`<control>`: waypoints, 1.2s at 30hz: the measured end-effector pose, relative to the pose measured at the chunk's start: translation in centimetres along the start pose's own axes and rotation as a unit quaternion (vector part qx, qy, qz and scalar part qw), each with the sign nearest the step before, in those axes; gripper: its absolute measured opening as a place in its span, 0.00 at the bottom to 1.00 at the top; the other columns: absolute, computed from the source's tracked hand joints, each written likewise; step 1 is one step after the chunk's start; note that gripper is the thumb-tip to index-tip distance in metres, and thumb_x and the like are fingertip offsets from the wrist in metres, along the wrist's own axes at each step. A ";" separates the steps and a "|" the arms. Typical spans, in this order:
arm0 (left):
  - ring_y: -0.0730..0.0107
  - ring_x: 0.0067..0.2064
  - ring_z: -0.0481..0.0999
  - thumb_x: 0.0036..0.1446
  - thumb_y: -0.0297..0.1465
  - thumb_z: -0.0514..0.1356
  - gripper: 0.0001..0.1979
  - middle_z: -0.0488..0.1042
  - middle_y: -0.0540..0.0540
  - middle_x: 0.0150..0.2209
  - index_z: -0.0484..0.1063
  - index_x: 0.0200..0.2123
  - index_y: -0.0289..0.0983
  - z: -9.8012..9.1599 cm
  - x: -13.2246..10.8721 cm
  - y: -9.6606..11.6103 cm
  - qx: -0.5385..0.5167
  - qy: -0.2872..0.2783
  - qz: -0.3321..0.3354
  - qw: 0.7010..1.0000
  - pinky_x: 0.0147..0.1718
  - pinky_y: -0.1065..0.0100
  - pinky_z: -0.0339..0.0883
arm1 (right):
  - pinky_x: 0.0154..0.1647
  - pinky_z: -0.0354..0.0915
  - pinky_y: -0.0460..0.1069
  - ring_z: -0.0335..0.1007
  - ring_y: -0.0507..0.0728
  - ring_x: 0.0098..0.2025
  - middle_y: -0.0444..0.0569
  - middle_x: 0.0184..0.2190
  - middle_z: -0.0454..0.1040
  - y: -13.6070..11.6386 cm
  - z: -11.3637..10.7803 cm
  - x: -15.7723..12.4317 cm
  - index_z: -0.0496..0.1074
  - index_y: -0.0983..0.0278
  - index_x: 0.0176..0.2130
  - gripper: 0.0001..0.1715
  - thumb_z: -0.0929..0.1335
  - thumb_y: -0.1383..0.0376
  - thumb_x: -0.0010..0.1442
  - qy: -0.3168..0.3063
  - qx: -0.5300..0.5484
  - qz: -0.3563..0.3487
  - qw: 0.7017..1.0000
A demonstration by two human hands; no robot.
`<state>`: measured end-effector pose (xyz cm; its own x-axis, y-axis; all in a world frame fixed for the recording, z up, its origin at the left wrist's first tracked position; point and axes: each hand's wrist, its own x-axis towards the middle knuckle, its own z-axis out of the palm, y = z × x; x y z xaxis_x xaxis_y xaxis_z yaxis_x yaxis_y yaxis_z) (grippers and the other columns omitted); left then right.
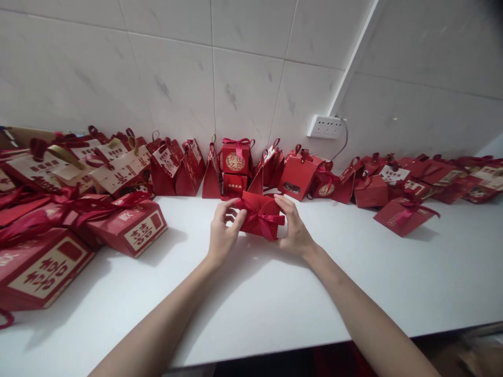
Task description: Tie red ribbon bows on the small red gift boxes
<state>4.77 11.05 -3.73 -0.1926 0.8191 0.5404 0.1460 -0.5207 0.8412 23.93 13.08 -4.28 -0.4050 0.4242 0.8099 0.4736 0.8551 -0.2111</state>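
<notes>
Red box [254, 207]: held between my hands, about midway along the tabletop [243, 309] and toward its back edge. Whether the base touches the surface, I cannot tell. Ribbon bow [266, 222] sits across the front, one tail pointing right.

Left hand [223, 231]: half curled, thumb at the box's left end, fingers bent beyond it. Right hand [294, 230]: loosely curved around the right end, a finger over the upper corner, thumb low.

Handling (judgement): the card looks thin, so light, even pressure at both ends should spare the curved flap; fingertips are best kept off the knot.

Back edge: stacked boxes [234, 161] stand just behind my box, so a forward push risks knocking them. Left end: large boxes [141, 230] reach toward the near corner. Right: a tilted box [404, 215] lies well apart. Best room, I judge: toward the near edge, between my forearms [346, 293].
</notes>
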 end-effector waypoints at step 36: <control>0.71 0.32 0.65 0.52 0.22 0.58 0.09 0.65 0.50 0.29 0.66 0.35 0.40 -0.4 -1.5 0.6 0.221 -0.042 0.388 0.894 0.32 0.66 0.61 | 0.55 0.62 0.64 0.55 0.67 0.60 0.59 0.58 0.54 -0.4 0.0 0.1 0.43 0.56 0.62 0.54 0.73 0.64 0.45 0.011 -0.011 -0.014 1.000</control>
<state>4.77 9.36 -4.02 0.2038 0.2765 0.9392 0.5763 -0.8093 0.1132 23.71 12.80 -4.10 -0.4006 0.3932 0.8276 0.4798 0.8595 -0.1761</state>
